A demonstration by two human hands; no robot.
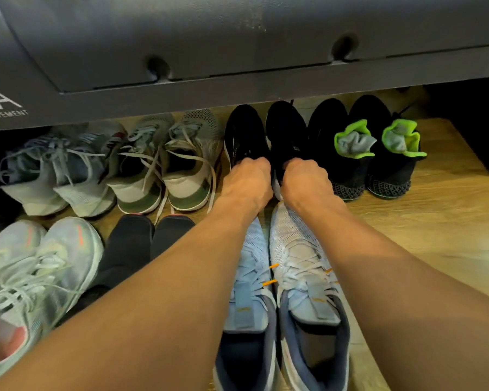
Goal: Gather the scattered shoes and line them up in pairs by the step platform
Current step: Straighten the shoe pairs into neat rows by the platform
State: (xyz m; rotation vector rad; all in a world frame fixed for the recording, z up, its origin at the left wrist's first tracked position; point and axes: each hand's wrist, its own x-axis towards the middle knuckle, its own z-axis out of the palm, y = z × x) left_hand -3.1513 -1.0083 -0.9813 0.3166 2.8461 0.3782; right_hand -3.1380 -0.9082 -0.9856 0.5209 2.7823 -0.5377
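Forearms (187, 277) partly hide sneakers (302, 266); hands (244, 183) (305, 183) curl, fingertips lost inside black shoes (246, 131).

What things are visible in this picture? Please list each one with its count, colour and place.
step platform: 1, dark grey, across the top
floor: 1, light wood, under everything
grey-blue shoes: 2, back row, far left
grey-green shoes: 2, back row, second from left
shiny black shoes: 2, back row, middle
knit black shoes: 2, back row, right
socks: 2, neon green and grey, one tucked into each knit black shoe
white-mint shoes: 2, orange marks, front row, left
plain black shoes: 2, front row, partly behind the left forearm
pale blue shoes: 2, navy collars, front, between the forearms
left hand: 1, grips the left shiny black shoe
right hand: 1, grips the right shiny black shoe
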